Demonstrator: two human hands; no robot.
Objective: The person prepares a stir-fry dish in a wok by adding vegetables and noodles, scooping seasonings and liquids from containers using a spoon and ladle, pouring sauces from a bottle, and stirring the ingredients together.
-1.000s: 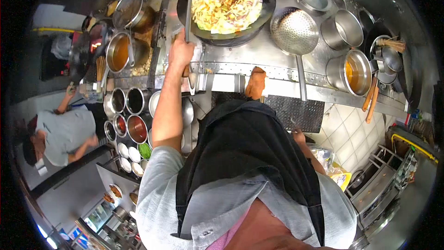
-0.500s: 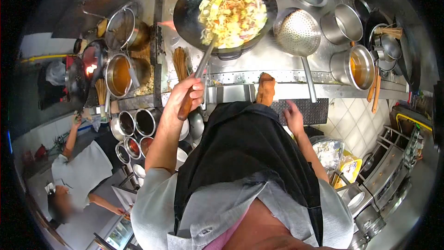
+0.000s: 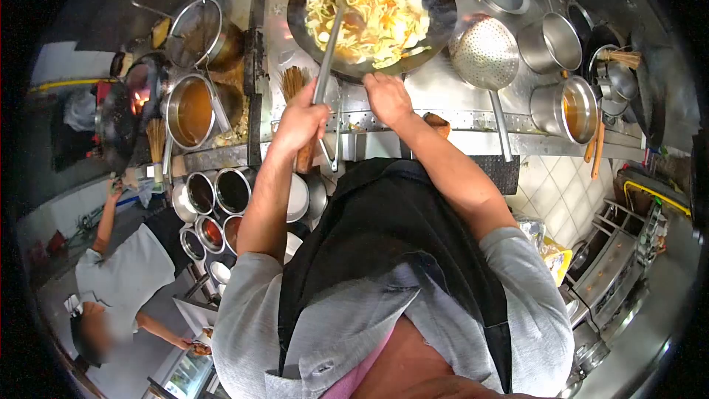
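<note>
My left hand (image 3: pixel 301 120) is closed around the wooden-ended handle of a long metal ladle (image 3: pixel 330 52). The ladle's bowl rests among the food at the far left part of a large black wok (image 3: pixel 442 22). Pale yellow noodle-like strips with bits of vegetable (image 3: pixel 384 11) fill the middle of the wok. My right hand (image 3: pixel 388 97) is closed at the wok's near edge, where its small ear handle sits; the fingers cover that handle. Bamboo whisk bristles (image 3: pixel 292 85) show just behind my left hand.
Right of the wok lies a perforated strainer (image 3: pixel 485 52), with metal pots (image 3: pixel 550 43) beyond it. At left stand a pot of brown liquid (image 3: pixel 190 112) and several sauce containers (image 3: pixel 233 191). A co-worker (image 3: pixel 129 266) stands at far left near another wok with flame.
My right hand has come up from beside the apron and taken hold of the wok's near edge. The ladle bowl has moved to the wok's far side. The wok sits slightly farther right in view.
</note>
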